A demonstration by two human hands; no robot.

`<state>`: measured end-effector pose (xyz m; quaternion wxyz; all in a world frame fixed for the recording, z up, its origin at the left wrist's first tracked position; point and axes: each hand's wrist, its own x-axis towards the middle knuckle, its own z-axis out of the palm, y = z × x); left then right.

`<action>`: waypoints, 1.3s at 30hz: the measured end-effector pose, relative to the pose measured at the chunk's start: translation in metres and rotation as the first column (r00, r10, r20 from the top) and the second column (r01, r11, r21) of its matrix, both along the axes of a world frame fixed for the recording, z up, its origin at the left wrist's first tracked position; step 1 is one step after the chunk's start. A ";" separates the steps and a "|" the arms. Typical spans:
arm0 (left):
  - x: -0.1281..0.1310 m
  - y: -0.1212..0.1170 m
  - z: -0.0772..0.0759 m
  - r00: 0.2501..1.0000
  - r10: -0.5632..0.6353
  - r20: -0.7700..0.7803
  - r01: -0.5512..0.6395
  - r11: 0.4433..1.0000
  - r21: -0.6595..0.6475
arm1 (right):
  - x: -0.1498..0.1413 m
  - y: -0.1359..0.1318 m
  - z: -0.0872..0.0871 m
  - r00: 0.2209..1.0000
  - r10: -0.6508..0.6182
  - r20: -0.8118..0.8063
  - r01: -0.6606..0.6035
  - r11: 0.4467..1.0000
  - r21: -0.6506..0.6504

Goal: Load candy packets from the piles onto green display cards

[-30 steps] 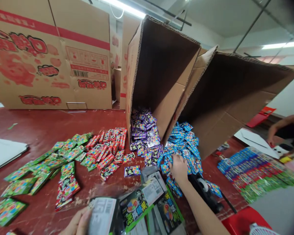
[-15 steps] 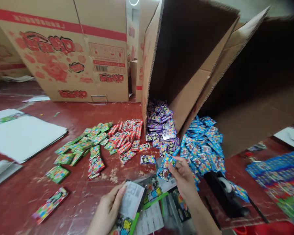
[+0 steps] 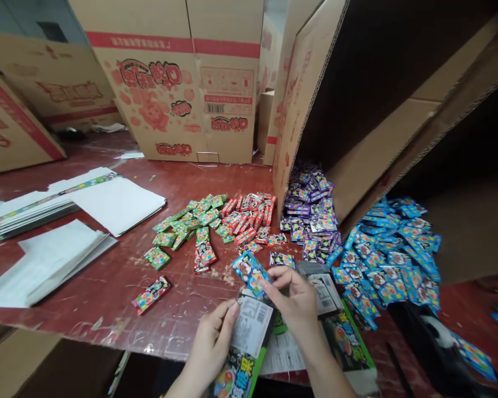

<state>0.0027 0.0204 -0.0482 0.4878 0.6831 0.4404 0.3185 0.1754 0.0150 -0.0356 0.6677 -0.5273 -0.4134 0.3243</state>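
Observation:
My right hand pinches a few blue candy packets just above the table's front edge. Below it my left hand grips a small printed carton, black and green with a white barcode label. More flat cartons of the same kind lie under my right wrist. Behind my hands lie heaps of packets: green, red, purple spilling from a tipped cardboard box, and blue spilling from another box.
The red table ends near my hands. Stacks of white flat cardboard sheets lie at the left. Large printed cardboard boxes stand along the back. A black tape dispenser sits at the right front. A loose red packet lies alone.
My right hand lifted blue packets from the blue heap and carried them left toward the carton in my left hand. The view swung left and down.

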 end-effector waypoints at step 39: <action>0.011 -0.007 -0.005 0.956 -0.261 -0.136 0.252 0.964 -0.080 | 0.035 -0.040 0.002 0.732 0.664 0.152 -0.523 0.691 -0.499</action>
